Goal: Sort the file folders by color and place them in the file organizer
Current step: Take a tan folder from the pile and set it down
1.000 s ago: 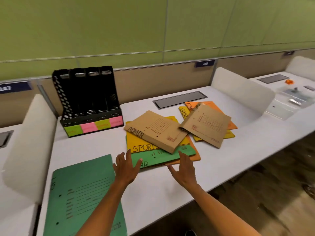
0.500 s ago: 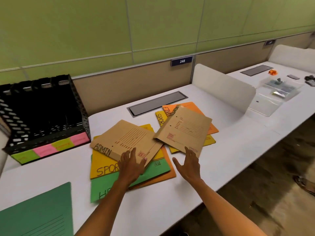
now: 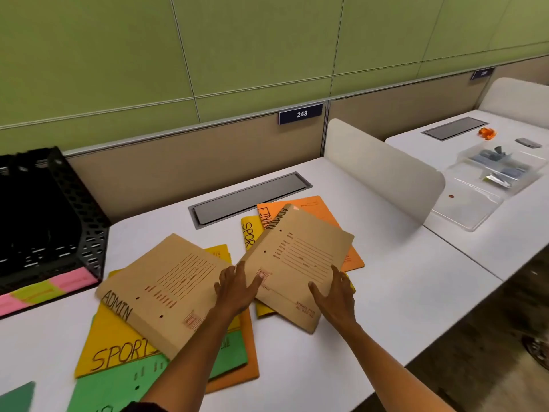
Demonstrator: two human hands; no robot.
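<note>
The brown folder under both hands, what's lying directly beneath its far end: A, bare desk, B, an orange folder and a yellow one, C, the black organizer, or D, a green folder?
B: the brown folder overlaps an orange folder and a yellow folder at its far end.
</note>
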